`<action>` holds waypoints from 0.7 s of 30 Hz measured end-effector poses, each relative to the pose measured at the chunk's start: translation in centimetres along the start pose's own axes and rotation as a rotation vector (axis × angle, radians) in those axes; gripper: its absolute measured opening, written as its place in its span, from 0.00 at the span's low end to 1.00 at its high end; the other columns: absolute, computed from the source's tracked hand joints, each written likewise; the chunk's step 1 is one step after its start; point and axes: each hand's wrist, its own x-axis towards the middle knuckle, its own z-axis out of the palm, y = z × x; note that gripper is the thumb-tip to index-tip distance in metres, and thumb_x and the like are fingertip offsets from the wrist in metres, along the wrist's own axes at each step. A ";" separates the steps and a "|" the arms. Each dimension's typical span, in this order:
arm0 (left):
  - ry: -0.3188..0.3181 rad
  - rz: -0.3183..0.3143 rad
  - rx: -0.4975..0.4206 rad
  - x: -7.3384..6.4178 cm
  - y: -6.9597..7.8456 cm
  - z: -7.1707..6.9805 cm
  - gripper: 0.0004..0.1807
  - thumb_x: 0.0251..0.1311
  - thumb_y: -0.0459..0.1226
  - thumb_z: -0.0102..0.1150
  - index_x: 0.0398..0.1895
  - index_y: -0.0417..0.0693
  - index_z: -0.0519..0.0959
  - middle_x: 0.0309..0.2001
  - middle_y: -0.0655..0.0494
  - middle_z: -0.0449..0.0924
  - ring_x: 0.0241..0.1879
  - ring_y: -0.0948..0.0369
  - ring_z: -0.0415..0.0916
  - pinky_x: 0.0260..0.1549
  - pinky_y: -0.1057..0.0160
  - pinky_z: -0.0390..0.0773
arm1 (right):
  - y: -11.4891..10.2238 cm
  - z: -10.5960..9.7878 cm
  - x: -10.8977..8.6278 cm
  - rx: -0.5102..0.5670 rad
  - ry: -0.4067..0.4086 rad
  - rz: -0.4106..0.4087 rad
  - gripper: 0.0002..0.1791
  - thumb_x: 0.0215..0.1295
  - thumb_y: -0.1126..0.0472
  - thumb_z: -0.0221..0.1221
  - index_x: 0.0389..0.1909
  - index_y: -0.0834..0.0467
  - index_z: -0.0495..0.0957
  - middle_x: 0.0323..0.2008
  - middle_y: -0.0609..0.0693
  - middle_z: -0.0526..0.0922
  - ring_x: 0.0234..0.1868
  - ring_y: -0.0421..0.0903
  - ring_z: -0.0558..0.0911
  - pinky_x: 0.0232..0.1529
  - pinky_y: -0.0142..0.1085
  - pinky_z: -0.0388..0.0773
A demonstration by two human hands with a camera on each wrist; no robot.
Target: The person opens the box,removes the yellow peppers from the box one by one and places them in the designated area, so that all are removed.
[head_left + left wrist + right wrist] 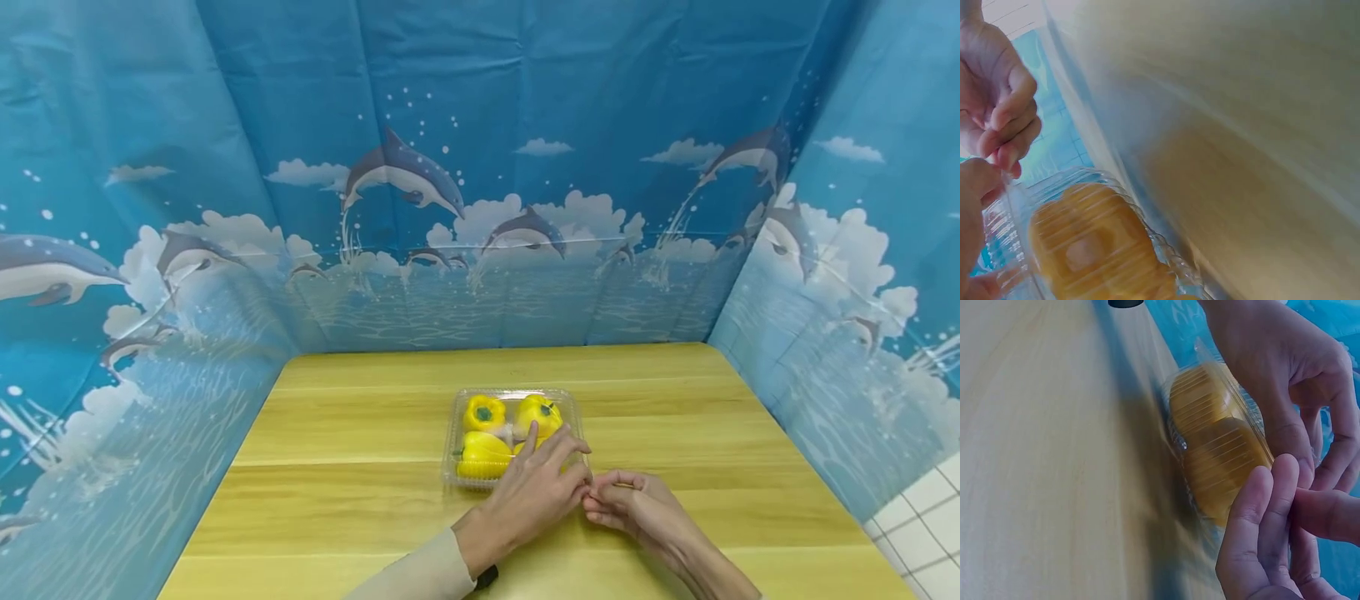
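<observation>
A clear plastic clamshell container [453,454] holds several yellow bell peppers [486,454], visible through its ridged walls. My left hand [528,483] reaches over its front right part, fingers spread across the lid. The left thumb and index finger pinch the container's near right corner. Right beside them, my right hand [637,510] pinches at the same corner between thumb and fingers. In the right wrist view, the fingertips of the right hand [1272,531] meet the thumb of the left hand [1291,394] there. The bit of plastic between the fingertips is mostly hidden.
The container stands on a yellow wood-grain table [337,467]. Behind and beside the table hangs a blue curtain [480,308] printed with dolphins. White tiles [922,517] show at the lower right. A dark band [486,577] sits by the left wrist.
</observation>
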 end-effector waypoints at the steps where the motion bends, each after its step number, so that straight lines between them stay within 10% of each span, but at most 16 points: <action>1: 0.001 0.003 0.008 0.0 0.0 0.0 0.06 0.85 0.51 0.69 0.51 0.65 0.89 0.74 0.59 0.83 0.82 0.46 0.81 0.76 0.30 0.83 | 0.0 0.0 -0.1 0.003 0.003 -0.003 0.08 0.89 0.69 0.58 0.56 0.65 0.86 0.50 0.50 0.94 0.52 0.43 0.95 0.61 0.36 0.94; 21: 0.032 0.015 0.049 -0.2 0.5 0.1 0.05 0.86 0.42 0.66 0.49 0.56 0.88 0.61 0.63 0.85 0.80 0.52 0.82 0.78 0.35 0.84 | 0.1 1.6 0.0 -0.029 0.100 -0.026 0.07 0.86 0.67 0.63 0.54 0.68 0.84 0.45 0.51 0.95 0.45 0.41 0.95 0.54 0.35 0.96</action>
